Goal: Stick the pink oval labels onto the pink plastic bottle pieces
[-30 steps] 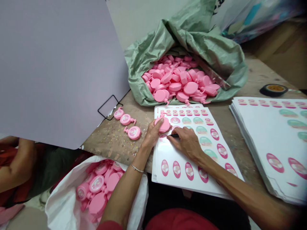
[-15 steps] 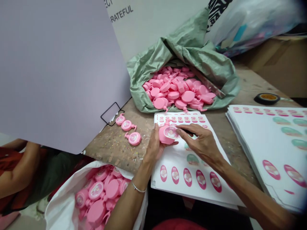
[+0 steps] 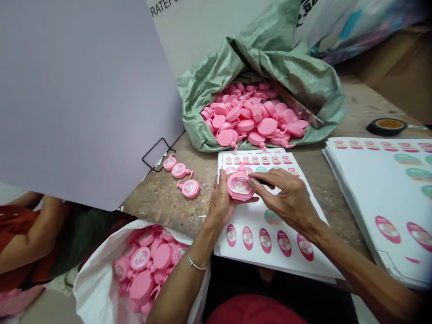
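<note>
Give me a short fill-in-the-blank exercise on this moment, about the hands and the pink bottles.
The left hand holds a pink bottle with an oval ____ on its face, which the fingers of the right hand touch.
The pink bottles heaped at the far side lie in a ____ woven sack.
Bottles at the lower left lie in a ____ sack.
On the table, ____ labelled bottles lie in a line.

Missing words: label; green; white; three.
</note>
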`<state>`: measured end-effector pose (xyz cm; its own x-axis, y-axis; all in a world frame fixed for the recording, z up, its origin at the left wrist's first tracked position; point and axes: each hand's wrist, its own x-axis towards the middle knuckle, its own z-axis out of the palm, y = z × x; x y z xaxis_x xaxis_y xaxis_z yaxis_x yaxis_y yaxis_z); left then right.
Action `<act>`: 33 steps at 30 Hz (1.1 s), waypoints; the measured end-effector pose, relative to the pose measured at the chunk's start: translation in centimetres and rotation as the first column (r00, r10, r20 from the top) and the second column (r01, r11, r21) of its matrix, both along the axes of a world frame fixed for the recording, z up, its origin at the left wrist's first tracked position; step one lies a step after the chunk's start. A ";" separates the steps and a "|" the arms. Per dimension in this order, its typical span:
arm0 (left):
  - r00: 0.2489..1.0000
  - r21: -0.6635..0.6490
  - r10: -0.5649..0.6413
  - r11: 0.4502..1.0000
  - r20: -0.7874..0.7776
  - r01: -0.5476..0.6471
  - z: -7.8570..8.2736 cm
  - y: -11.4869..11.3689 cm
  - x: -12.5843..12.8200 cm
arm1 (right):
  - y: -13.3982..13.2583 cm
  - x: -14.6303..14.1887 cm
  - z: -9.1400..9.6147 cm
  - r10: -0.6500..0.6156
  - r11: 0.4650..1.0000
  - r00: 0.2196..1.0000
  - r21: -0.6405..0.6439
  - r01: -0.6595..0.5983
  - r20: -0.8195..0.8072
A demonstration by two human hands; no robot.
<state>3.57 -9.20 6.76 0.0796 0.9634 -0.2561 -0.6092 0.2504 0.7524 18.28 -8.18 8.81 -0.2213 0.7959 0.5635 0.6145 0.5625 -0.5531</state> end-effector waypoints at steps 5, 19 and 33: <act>1.000 0.007 -0.007 1.000 0.015 0.007 0.2 0.0 -0.1 | -0.1 -0.1 0.1 -0.005 1.000 1.000 0.016 0.005 0.014; 1.000 -0.006 0.005 1.000 -0.016 -0.005 0.6 -0.1 0.0 | 0.0 -0.2 0.3 -0.007 1.000 0.999 0.001 0.007 0.033; 0.992 0.035 -0.101 0.994 0.074 0.099 1.0 0.0 -0.8 | 0.1 -0.2 0.2 -0.001 1.000 1.000 0.020 0.001 0.027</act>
<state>2.80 -9.18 7.75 0.1940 0.9571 -0.2153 -0.6380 0.2899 0.7134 18.06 -8.06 9.04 -0.2357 0.7850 0.5729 0.6296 0.5724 -0.5253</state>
